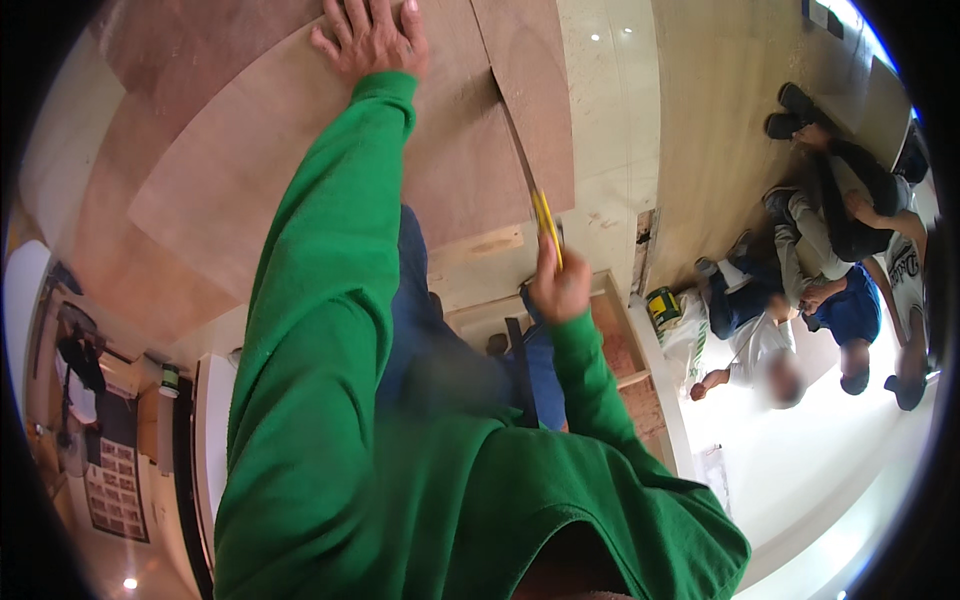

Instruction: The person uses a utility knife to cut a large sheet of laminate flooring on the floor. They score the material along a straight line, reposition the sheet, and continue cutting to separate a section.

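A reddish-brown plywood sheet (pixel 300 150) spreads out in front of me. My left hand (pixel 375 42) lies flat on it near the top edge of the view, fingers spread. My right hand (pixel 562 285) is wrapped round the yellow handle of a handsaw (pixel 516 135). The saw's narrow blade points away from me and lies along a dark cut line in the plywood. Beyond the blade tip the line continues toward the top of the view. To the right of the cut is a narrower strip of plywood (pixel 540 90).
More plywood (pixel 190 40) lies at the far left. Under my legs is an open wooden frame (pixel 625 335). Pale floor tiles (pixel 615 120) run along the right. A paint bucket (pixel 662 308), a white plastic bag (pixel 688 345) and several seated people (pixel 850 300) are farther right.
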Available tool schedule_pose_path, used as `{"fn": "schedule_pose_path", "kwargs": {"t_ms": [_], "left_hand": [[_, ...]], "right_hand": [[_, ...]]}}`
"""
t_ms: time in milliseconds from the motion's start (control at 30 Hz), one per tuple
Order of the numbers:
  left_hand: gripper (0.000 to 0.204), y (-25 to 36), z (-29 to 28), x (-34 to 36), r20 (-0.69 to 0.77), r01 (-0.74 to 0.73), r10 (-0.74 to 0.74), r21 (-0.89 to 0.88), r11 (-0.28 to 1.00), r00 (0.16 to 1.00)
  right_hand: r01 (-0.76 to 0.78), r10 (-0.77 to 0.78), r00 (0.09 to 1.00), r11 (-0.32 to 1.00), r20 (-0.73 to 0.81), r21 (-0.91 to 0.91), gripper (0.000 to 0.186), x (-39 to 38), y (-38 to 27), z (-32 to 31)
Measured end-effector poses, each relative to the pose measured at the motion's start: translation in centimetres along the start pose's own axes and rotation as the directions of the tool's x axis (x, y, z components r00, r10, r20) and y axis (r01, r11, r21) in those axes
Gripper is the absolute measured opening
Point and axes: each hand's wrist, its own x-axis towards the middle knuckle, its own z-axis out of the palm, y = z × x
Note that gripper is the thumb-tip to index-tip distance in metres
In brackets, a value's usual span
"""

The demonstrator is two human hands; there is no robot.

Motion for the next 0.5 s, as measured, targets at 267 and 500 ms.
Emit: {"fn": "schedule_pose_path", "kwargs": {"t_ms": [267,500], "left_hand": [[0.069,0.1,0.1,-0.2,0.029,0.024,-0.023,-0.021,1.000,0.999],[0.070,0.2,0.0,0.0,0.036,0.034,-0.033,-0.018,0.999,0.999]], "right_hand": [[-0.008,0.008,1.000,0.999,0.011,-0.054,0.040,1.5,-2.6,-1.1],[0.005,-0.005,1.000,1.000,0.001,-0.007,0.040,0.5,-0.3,-0.7]]}}
